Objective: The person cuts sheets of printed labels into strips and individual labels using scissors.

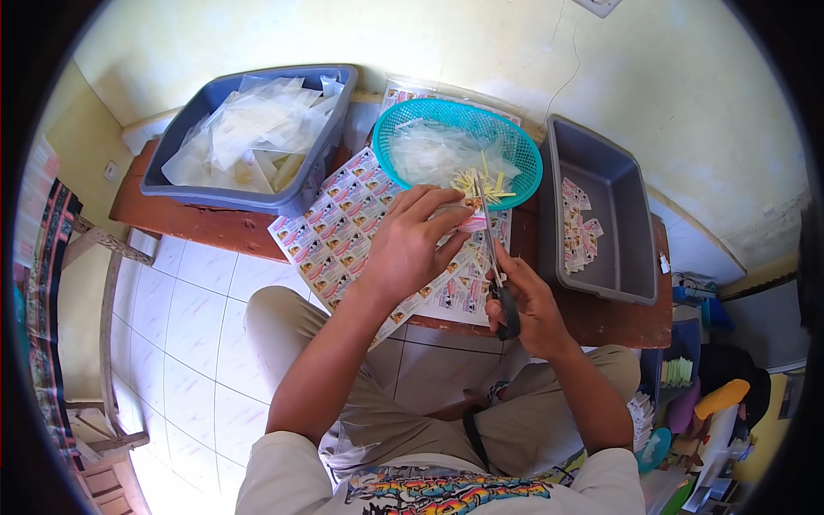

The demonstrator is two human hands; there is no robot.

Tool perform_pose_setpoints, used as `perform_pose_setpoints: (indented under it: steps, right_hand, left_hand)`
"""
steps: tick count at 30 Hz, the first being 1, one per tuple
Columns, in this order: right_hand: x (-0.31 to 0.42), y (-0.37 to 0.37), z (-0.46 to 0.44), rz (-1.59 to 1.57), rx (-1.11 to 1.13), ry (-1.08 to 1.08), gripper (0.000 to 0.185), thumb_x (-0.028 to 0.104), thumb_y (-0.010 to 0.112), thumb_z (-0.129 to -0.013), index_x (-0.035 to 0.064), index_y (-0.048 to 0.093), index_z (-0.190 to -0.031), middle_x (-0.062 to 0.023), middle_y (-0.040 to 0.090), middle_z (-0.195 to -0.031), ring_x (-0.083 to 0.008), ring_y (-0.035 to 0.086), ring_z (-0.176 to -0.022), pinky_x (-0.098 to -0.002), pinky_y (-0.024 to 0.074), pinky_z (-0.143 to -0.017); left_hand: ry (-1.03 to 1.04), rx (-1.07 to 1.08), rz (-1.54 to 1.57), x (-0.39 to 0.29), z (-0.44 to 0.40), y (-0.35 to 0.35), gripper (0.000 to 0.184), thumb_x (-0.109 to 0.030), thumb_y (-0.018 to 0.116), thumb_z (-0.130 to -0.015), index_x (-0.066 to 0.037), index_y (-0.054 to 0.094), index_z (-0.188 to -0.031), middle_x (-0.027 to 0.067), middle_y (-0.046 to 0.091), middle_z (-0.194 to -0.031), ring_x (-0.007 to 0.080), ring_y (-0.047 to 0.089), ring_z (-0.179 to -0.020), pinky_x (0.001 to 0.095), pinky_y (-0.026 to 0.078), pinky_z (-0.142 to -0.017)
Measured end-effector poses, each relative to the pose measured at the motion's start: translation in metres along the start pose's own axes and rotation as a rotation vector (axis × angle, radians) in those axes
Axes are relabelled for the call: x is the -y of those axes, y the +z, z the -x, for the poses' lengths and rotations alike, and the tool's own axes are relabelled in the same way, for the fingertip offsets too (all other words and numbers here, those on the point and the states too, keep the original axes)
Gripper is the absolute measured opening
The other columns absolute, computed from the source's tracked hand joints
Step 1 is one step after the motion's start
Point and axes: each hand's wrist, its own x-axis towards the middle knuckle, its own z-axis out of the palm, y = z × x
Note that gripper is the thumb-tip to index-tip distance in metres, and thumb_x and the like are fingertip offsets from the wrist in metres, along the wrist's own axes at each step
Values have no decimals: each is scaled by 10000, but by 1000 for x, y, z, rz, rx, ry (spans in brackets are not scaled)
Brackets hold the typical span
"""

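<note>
At the centre of the frame, the left hand [409,242] reaches up from below, back upward and fingers bent toward the right, pinching a printed label [473,221] between thumb and fingertips. The right hand [530,307], just right of centre, is curled round the handles of the scissors [493,256], which point up the frame with their blades at the label, tips over the teal basket [518,148]. Both elbows are bent, forearms slanting inward.
</note>
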Motion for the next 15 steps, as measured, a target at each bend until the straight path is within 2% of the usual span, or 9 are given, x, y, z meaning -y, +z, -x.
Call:
perform_pose_setpoints:
  steps: [15]
  right_hand:
    - [0,1,0,-7,-14,16,887,41,795,-972,62,306,-1712,-58,493,-1260,-80,577,-839,-241,569,-659]
  left_hand:
    - [6,14,-10,-1,0,0,309,-119,858,-825,-94,792,-1126,75,739,-1234,297,681,-1183,449,555,-1008]
